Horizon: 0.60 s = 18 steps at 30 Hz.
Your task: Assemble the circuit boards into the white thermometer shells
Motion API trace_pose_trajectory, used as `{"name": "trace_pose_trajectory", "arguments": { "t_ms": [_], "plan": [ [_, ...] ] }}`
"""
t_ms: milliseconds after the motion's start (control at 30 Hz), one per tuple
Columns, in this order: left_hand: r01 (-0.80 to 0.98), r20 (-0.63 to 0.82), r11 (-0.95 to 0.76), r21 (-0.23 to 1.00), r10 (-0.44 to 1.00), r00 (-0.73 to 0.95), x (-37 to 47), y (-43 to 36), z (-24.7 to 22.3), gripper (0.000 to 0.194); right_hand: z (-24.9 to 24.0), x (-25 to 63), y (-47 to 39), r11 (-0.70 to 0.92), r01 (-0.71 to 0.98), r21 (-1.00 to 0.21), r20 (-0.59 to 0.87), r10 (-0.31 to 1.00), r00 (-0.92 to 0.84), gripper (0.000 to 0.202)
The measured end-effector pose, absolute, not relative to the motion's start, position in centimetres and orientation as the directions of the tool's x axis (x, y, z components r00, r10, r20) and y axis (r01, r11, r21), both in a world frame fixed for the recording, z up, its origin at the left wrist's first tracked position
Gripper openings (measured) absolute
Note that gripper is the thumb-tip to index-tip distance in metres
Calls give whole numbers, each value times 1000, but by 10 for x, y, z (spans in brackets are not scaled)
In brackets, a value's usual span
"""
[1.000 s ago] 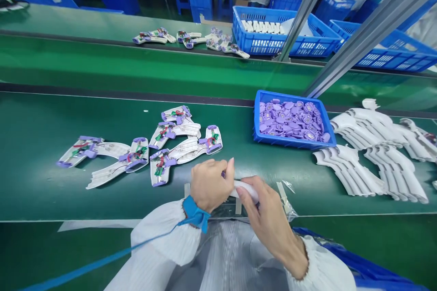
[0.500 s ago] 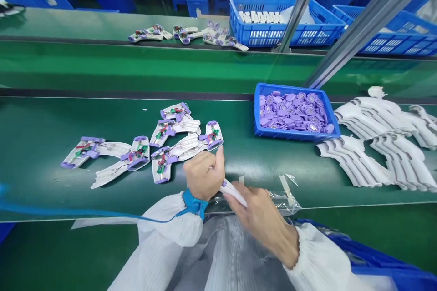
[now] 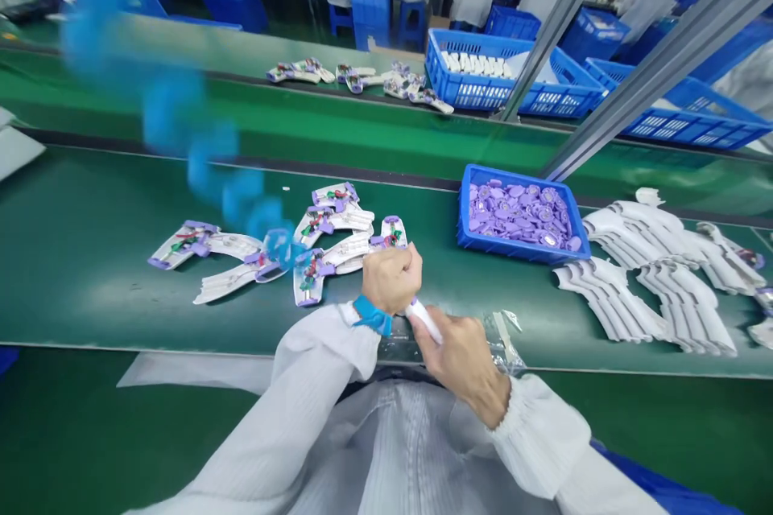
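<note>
Both hands are closed around a white plastic housing (image 3: 426,323) with a bit of purple on it, close to the bench's near edge. My left hand (image 3: 391,280) is a fist at its far end, hiding that part. Lower down, my right hand (image 3: 462,356) wraps the housing with the thumb along it. Just beyond my left fist lie several opened white housings (image 3: 344,253) with purple parts, green boards and red wires. Two more such housings (image 3: 226,290) rest further left. A blue wrist strap (image 3: 373,315) circles my left wrist.
A blue coiled cord (image 3: 205,153) hangs blurred at left. The blue tray (image 3: 524,253) holds purple parts. White shells (image 3: 609,298) lie in rows at right. Clear plastic film (image 3: 504,338) lies near my right hand. Blue crates (image 3: 471,88) and a slanted metal post (image 3: 585,129) stand behind; people work beyond.
The view has shifted, so the bench appears tilted. The blue cord has swung up into view at left. Both hands still grip the housing together.
</note>
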<state>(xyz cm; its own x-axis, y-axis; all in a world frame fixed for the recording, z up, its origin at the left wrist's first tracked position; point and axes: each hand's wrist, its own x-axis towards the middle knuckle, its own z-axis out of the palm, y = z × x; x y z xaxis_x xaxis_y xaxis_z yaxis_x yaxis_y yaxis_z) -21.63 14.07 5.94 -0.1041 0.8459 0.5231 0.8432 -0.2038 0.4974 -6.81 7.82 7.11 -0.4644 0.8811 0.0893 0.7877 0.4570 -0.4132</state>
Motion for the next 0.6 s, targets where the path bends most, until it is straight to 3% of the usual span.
{"name": "trace_pose_trajectory", "arguments": {
  "t_ms": [67, 133, 200, 267, 333, 400, 433, 500, 600],
  "plan": [
    [846, 510, -283, 452, 860, 15, -225, 128, 65, 49, 72, -62, 76, 423, 760, -493, 61, 888, -455, 40],
    [852, 405, -328, 409, 901, 153, -242, 112, 75, 43, 77, -51, 81, 368, 714, -595, -26, 880, -474, 37],
    [884, 177, -207, 418, 974, 145, -270, 104, 90, 42, 85, -37, 98, 335, 673, -660, -71, 863, -500, 32],
    [897, -65, 68, 437, 997, -43, -307, 115, 111, 45, 92, -32, 124, 381, 651, -656, -9, 859, -512, 29],
    [860, -121, 238, 452, 971, -205, -346, 146, 131, 44, 98, -43, 153, 490, 649, -582, 103, 836, -539, 29],
    [673, -114, 443, 592, 873, -474, -379, 191, 147, 40, 100, -71, 177, 632, 631, -450, 149, 750, -645, 28],
    [540, -114, 471, 698, 817, -566, -392, 215, 152, 38, 100, -90, 184, 701, 609, -369, 137, 690, -711, 27],
    [425, -106, 444, 789, 780, -617, -408, 255, 157, 40, 98, -130, 192, 797, 563, -219, 85, 590, -803, 27],
    [390, -79, 394, 832, 782, -619, -413, 280, 157, 36, 94, -170, 190, 819, 560, -122, 34, 567, -823, 27]
  ]
}}
